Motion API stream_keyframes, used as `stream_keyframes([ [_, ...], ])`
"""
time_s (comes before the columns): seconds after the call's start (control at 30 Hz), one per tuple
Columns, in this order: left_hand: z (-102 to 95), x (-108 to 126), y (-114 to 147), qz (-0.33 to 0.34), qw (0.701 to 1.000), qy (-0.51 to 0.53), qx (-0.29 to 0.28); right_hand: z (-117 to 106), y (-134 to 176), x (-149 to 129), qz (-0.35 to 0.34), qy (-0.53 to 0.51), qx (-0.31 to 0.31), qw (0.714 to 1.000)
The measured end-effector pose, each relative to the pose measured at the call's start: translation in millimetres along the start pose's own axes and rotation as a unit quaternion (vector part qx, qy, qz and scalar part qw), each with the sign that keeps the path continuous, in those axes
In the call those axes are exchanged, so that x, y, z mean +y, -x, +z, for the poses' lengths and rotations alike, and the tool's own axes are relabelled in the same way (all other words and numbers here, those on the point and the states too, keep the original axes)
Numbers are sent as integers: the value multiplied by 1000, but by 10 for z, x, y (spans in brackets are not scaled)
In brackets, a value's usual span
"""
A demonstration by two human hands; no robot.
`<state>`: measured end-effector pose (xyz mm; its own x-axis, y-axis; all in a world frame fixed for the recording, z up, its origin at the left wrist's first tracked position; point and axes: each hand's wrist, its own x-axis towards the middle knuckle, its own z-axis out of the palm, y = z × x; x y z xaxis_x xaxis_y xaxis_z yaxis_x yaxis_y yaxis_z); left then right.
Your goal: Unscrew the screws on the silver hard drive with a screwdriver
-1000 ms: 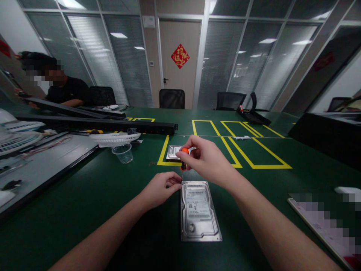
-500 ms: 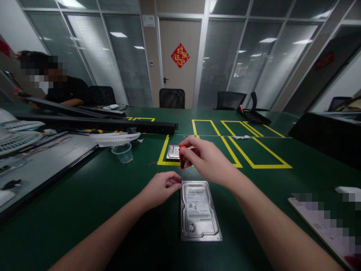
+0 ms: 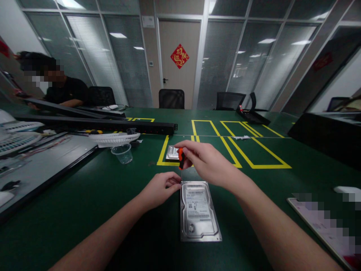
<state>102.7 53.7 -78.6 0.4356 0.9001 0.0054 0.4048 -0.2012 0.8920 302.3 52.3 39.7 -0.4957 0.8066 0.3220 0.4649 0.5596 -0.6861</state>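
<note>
A silver hard drive (image 3: pixel 199 210) lies label up on the green table before me. My right hand (image 3: pixel 201 158) grips an orange and black screwdriver (image 3: pixel 181 160) by its handle, upright above the drive's far left corner, with the thin shaft pointing down at that corner. At the same corner is my left hand (image 3: pixel 165 186), fingers curled, thumb and fingertips close together around the screwdriver's tip and the drive's edge. Whether something small sits between those fingertips is hidden. Behind my right hand lies a second hard drive (image 3: pixel 172 153), partly covered.
A clear plastic cup (image 3: pixel 123 153) and a white basket (image 3: pixel 115 140) stand left of the hands. Long black bars (image 3: pixel 135 125) and a grey panel (image 3: pixel 62 162) lie farther left, near a seated person (image 3: pixel 67 90). Yellow tape (image 3: pixel 265 166) marks the table; a black case (image 3: pixel 254 116) sits behind.
My right hand has turned on the screwdriver handle, its index finger now stretched out over the top. The screwdriver stays at the same corner; my left hand and the drive have hardly moved.
</note>
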Motion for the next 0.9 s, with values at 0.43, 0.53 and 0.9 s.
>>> stream_keyframes([
  [0.43, -6, -1, 7, 9, 1000, 2, 1, -7, 8, -45, 4, 2, 33, 999],
  [0.53, -4, -23, 4, 11, 1000, 6, 0, -26, 10, -54, 15, 0, 27, 1000],
  [0.9, -15, -3, -1, -1, 1000, -3, 2, -7, 18, -7, 36, 6, 58, 998],
])
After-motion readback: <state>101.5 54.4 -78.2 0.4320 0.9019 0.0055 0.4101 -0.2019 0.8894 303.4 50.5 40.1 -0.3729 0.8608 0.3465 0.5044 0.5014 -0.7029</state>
